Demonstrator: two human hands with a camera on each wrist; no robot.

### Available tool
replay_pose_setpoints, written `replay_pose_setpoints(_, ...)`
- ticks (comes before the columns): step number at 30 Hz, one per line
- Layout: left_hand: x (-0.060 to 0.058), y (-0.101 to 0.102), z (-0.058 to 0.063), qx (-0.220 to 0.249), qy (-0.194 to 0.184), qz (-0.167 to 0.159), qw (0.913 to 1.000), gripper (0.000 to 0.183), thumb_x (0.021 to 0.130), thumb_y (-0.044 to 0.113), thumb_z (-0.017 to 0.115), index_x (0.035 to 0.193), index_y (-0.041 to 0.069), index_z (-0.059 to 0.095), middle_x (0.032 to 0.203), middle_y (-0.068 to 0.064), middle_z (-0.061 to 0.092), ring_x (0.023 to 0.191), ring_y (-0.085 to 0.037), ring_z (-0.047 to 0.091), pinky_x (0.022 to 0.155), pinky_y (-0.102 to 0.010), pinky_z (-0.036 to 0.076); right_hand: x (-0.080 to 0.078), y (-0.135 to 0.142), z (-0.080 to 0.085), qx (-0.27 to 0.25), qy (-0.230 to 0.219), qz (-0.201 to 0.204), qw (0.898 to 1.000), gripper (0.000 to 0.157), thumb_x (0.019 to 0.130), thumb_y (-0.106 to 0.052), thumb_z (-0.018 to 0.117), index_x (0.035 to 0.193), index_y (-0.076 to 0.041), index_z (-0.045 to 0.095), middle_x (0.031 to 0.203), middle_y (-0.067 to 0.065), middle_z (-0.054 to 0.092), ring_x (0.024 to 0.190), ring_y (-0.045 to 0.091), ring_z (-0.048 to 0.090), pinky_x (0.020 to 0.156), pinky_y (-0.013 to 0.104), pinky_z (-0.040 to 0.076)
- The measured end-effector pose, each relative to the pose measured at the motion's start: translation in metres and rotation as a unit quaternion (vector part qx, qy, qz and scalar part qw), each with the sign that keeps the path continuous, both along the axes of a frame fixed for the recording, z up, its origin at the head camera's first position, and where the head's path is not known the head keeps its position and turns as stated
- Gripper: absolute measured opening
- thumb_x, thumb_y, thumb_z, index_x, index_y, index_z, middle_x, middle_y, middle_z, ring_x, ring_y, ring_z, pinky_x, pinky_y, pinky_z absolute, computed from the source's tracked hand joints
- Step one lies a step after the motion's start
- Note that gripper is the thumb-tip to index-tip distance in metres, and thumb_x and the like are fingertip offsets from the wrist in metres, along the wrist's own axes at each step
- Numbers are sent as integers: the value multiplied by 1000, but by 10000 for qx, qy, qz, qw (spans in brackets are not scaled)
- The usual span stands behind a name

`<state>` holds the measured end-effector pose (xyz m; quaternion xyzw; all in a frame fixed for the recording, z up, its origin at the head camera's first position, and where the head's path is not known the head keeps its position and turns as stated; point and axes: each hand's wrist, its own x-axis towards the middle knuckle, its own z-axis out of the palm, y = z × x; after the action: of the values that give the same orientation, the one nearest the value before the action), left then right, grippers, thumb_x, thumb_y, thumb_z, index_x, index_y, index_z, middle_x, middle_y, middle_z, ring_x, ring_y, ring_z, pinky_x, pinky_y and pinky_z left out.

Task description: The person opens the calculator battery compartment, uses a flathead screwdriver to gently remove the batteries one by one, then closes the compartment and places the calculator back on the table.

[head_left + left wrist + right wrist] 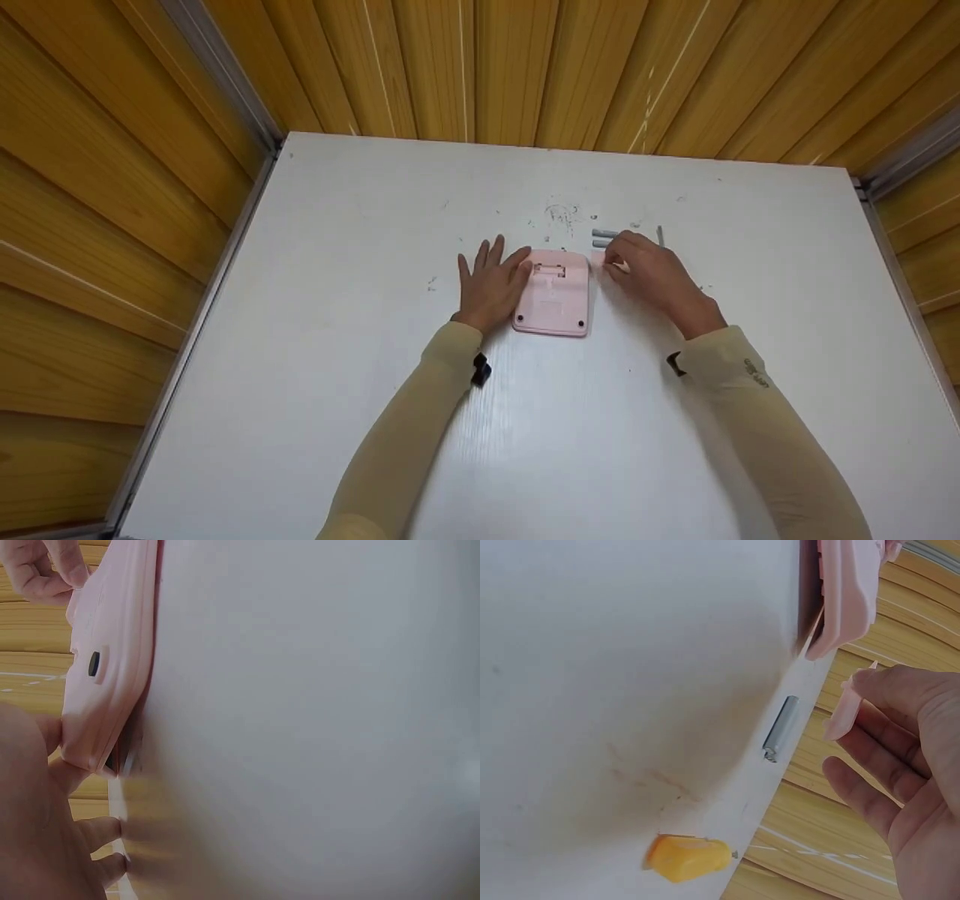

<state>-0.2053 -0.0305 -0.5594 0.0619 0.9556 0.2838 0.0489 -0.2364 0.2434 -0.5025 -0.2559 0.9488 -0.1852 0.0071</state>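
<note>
A flat pink device, shaped like a calculator, lies back side up on the white table. A small battery compartment is uncovered near its far end. My left hand rests at the device's far left corner, thumb and index finger touching it, the other fingers spread on the table. In the right wrist view, my right hand pinches a small pink battery cover between thumb and fingers. This hand is just right of the device, above the table. Two grey batteries lie beyond its fingertips.
A screwdriver with a yellow handle lies to the right of the batteries; the head view shows only its shaft past my right hand. Dark scuff marks dot the white table. Wood-patterned panels stand behind the table and at both sides.
</note>
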Motion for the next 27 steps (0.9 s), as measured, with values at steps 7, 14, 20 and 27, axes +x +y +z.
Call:
replay_pose_setpoints(7,0,0,1,-14,-1,16,10000,58,113,57,28,162,33,47,175,-9,22,163,-33,10,125,-65,-3,1,-10,7,-117,246,159,9995,12,96,-2,78,103,-1,69,111,13,68,106,31,68,95,50,57)
replay_pose_setpoints(14,1,0,1,7,13,32,10000,58,113,56,28,162,33,47,175,-9,22,163,-33,11,125,-65,-3,4,-24,10,-93,277,352,9990,13,96,-3,79,105,0,71,108,13,68,102,30,67,90,48,58)
replay_pose_setpoints(20,1,0,0,-66,25,25,10000,57,113,56,28,162,34,47,175,-9,22,163,-32,11,125,-66,-2,7,-35,11,-107,319,536,9980,13,95,-3,80,103,-1,71,107,10,66,100,28,67,88,46,59)
replay_pose_setpoints(27,0,1,1,-79,-34,38,10000,58,113,58,28,162,35,47,175,-8,21,163,-32,10,125,-65,-3,10,-44,10,-98,440,845,9954,13,94,-4,81,103,-1,71,105,11,67,93,27,66,84,42,60)
